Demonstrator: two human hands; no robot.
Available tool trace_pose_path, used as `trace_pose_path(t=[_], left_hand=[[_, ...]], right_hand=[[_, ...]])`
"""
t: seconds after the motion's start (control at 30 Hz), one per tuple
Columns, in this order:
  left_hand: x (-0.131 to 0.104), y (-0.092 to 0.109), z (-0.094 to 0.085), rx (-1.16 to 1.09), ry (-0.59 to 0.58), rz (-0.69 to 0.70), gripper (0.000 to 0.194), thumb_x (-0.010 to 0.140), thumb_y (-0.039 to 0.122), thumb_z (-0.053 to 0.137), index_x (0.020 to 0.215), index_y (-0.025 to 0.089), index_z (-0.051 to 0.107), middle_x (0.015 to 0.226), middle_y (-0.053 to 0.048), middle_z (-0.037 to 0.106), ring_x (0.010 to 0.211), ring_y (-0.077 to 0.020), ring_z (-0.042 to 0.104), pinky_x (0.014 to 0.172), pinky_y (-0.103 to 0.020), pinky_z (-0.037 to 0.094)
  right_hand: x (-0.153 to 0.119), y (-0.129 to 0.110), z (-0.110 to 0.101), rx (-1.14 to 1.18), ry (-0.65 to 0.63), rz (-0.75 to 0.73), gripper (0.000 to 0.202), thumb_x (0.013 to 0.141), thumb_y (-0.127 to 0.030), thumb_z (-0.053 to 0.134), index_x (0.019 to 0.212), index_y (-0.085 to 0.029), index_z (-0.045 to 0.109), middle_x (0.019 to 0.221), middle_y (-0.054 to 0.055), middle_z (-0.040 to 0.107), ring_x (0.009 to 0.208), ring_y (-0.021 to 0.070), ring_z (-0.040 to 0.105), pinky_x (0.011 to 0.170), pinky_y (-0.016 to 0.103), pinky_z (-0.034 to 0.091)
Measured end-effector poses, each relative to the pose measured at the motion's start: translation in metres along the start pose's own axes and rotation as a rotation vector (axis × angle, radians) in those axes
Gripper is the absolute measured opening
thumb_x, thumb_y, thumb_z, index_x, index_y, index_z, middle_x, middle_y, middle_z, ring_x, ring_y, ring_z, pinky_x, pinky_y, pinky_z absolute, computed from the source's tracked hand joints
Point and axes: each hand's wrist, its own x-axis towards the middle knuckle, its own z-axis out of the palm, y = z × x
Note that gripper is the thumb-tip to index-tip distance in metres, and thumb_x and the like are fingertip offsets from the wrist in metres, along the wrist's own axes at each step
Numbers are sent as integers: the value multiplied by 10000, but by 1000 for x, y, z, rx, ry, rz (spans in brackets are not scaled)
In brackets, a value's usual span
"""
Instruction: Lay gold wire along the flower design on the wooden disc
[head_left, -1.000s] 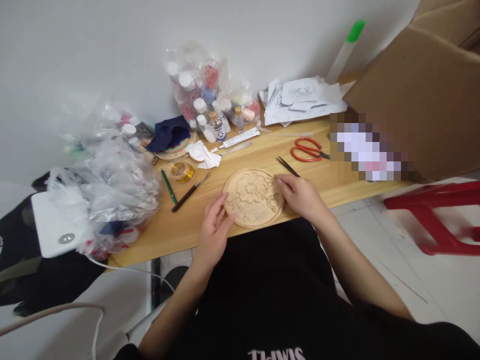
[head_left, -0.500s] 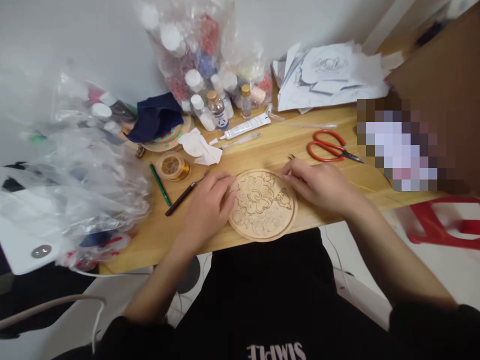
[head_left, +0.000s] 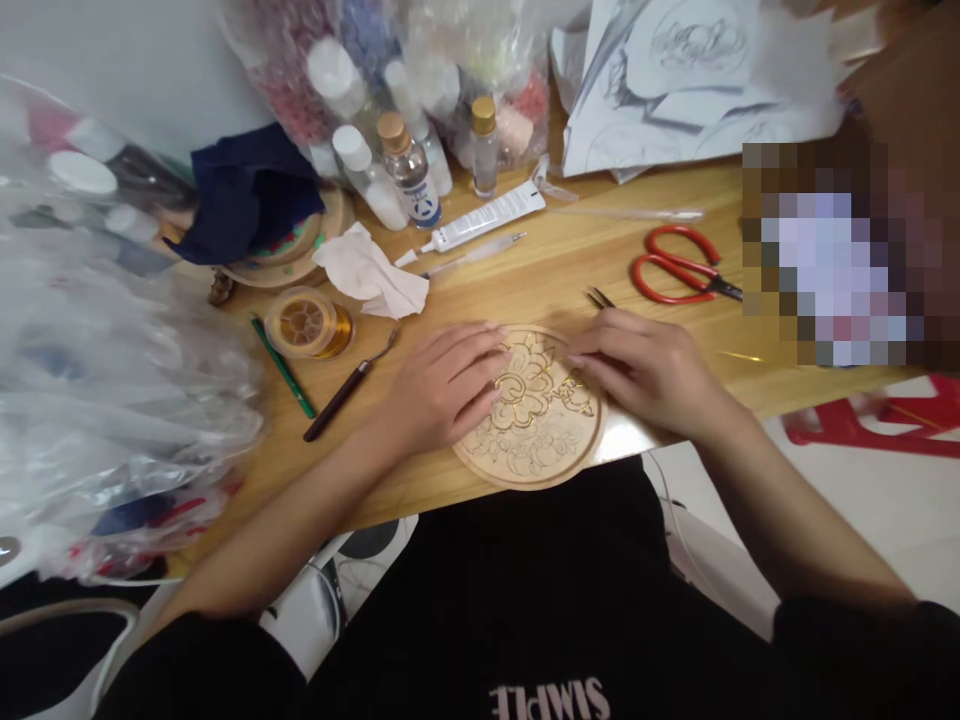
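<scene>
A round wooden disc (head_left: 540,463) lies at the table's front edge. Its face bears a line-drawn flower pattern, partly traced with thin gold-coloured wire (head_left: 541,405). My left hand (head_left: 450,385) rests flat on the disc's left side, fingers stretched over the flower. At the upper right edge, my right hand (head_left: 637,365) is closed, thumb and fingertips together. What they pinch is too small to make out. Two dark points of a tweezers-like tool (head_left: 598,298) show just beyond its knuckles; whether the hand holds it is unclear.
Red-handled scissors (head_left: 679,266) lie to the right. On the left are a spool of gold wire (head_left: 309,325), a green pencil (head_left: 283,366) and a dark-handled tool (head_left: 341,396). Behind lie crumpled tissue (head_left: 373,270), a white tube (head_left: 489,216), small bottles (head_left: 411,175) and paper drawings (head_left: 690,95).
The view has come closer to the table. My left hand has slid right, farther over the disc, covering part of the flower. My right hand stays closed at the disc's right edge.
</scene>
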Motion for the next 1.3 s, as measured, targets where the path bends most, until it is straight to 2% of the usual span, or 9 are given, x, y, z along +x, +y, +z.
trace_pose_path(t=[0.13, 0.3, 0.6, 0.8, 1.13, 1.3], left_hand=[[0, -2, 2, -27, 1, 52, 256, 948, 218, 558, 1156, 78, 613, 1262, -180, 653, 1251, -301, 573, 1021, -485, 498], [1, -4, 3, -68, -1, 69, 271, 938, 238, 568, 1138, 64, 627, 1266, -197, 651, 1250, -335, 579, 1014, -519, 506], [0, -4, 2, -66, -43, 74, 280, 938, 223, 575, 1156, 54, 624, 1295, -205, 636, 1279, -338, 562, 1019, -500, 513], [0, -4, 3, -70, -34, 71, 275, 931, 214, 589, 1155, 60, 630, 1268, -189, 657, 1270, -334, 570, 1009, -495, 526], [-2, -6, 6, -71, -3, 90, 267, 926, 218, 593, 1153, 85, 638, 1286, -187, 641, 1278, -336, 559, 1004, -497, 531], [-2, -6, 5, -78, -21, 91, 266, 929, 202, 589, 1156, 74, 640, 1296, -197, 626, 1296, -330, 541, 1023, -492, 513]], right_hand=[[-2, -1, 3, -54, -5, 49, 227, 968, -316, 514, 865, -201, 681, 803, 40, 690, 728, 142, 641, 635, 259, 488], [-3, 1, 8, -20, 10, 19, 168, 952, -284, 554, 889, -195, 681, 834, 43, 713, 749, 140, 664, 645, 251, 506], [2, 3, 6, 19, -22, -27, 143, 941, -239, 562, 876, -179, 675, 813, 46, 692, 725, 145, 651, 630, 260, 505], [4, 5, 4, -25, -13, -79, 141, 939, -220, 567, 861, -164, 669, 779, 30, 665, 702, 129, 628, 602, 241, 472], [5, 4, 3, -63, -28, -105, 118, 943, -214, 567, 908, -174, 672, 833, 23, 694, 728, 119, 653, 596, 223, 468], [5, 4, 2, -103, -26, -140, 119, 935, -202, 581, 897, -155, 683, 815, 24, 698, 714, 124, 665, 578, 224, 466]])
